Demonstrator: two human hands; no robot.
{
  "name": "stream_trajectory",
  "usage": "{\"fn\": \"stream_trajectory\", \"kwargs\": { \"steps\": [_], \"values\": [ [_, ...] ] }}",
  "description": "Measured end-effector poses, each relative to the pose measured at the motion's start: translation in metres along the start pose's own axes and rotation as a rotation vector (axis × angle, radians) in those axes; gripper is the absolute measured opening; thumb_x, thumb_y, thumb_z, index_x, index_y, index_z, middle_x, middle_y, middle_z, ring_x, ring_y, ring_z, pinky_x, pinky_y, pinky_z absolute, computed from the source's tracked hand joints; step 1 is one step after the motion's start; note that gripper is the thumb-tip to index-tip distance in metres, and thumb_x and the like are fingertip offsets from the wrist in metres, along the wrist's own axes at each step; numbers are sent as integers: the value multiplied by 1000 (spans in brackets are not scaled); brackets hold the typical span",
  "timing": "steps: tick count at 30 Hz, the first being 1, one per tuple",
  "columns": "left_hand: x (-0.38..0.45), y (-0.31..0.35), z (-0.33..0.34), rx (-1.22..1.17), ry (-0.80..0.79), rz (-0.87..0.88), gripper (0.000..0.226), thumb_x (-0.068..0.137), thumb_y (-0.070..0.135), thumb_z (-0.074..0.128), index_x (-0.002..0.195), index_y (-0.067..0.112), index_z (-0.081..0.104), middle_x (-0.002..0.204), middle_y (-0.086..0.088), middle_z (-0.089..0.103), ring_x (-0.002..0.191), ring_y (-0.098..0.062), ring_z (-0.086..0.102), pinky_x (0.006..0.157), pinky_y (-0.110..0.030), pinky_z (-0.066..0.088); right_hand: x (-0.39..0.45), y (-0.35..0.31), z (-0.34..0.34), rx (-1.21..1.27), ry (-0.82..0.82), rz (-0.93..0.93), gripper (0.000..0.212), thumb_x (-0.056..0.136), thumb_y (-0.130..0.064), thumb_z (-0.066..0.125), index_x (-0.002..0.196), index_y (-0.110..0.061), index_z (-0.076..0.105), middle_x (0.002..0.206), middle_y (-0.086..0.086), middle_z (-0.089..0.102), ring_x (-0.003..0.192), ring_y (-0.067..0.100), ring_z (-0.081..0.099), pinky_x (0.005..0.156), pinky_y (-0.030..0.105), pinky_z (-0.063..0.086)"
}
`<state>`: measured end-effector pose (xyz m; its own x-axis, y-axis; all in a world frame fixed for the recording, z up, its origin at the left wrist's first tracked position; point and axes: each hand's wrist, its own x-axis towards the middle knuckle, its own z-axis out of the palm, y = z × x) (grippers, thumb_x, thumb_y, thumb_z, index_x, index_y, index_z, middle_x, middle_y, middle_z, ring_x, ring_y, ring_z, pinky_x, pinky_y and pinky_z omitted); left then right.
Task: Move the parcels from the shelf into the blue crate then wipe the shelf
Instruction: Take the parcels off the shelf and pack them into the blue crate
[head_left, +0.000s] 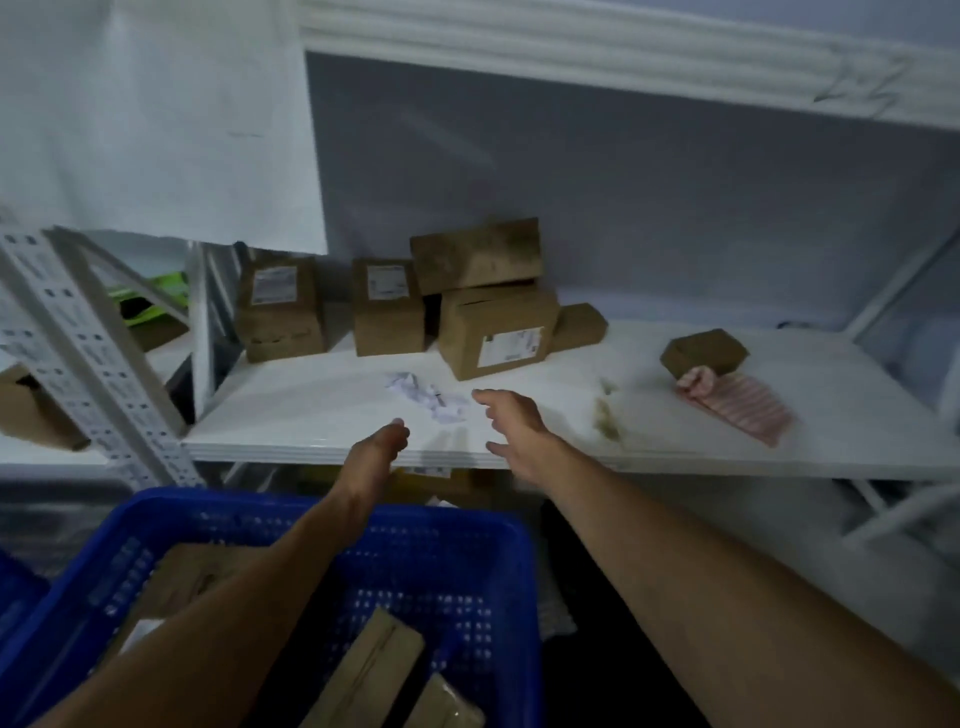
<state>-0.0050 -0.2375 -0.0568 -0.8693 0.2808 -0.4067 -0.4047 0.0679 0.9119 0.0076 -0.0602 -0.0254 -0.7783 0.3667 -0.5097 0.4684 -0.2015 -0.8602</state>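
Several brown cardboard parcels stand at the back of the white shelf (322, 426): one at the left (280, 309), one beside it (387, 306), a larger labelled one (496, 330) with another stacked on top (475, 254), and a small one apart at the right (704, 351). The blue crate (457, 545) sits below the shelf's front edge and holds a few parcels (363, 670). My left hand (371, 454) and my right hand (511, 428) reach over the shelf edge, both empty with fingers apart, short of the parcels.
Crumpled white paper (426, 397) lies on the shelf just ahead of my hands. A pink striped cloth (737, 405) rests at the right by the small parcel. Brownish dirt (605, 415) marks the shelf. A perforated metal upright (88, 353) leans at the left.
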Motion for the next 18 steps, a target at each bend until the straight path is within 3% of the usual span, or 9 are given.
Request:
{"fn": "stream_trajectory", "kwargs": {
  "steps": [4,8,13,16,18],
  "values": [
    [9,-1,80,31,-124,-2,50,102,35,45,145,11,49,145,-4,53,135,-22,45,113,-39,32,13,-8,-89,57,154,-9,50,91,-28,62,137,-11,52,145,10,47,131,28,45,95,39,42],
    [17,-21,151,84,-195,-76,45,102,32,48,141,10,52,138,-4,55,133,-24,46,113,-37,32,26,-10,-175,57,248,-12,46,93,-26,61,134,-6,54,139,15,52,120,30,51,100,42,44],
    [42,-47,202,203,-165,-51,33,98,26,57,124,7,67,131,-15,64,125,-33,56,113,-46,38,59,0,-251,-65,381,-74,46,92,-20,62,134,-4,53,141,14,51,128,31,49,102,42,46],
    [55,-56,220,242,-159,17,30,100,18,55,124,5,66,127,-10,64,121,-24,56,109,-35,39,85,3,-286,-131,426,-248,41,84,-7,67,124,-7,57,121,9,57,108,26,56,79,25,47],
    [64,-60,225,229,-147,40,23,99,15,56,116,9,70,123,-7,67,117,-21,57,107,-34,40,116,6,-314,-210,447,-287,33,80,-3,69,111,-9,60,110,11,63,97,23,58,76,27,51]
  ]
}}
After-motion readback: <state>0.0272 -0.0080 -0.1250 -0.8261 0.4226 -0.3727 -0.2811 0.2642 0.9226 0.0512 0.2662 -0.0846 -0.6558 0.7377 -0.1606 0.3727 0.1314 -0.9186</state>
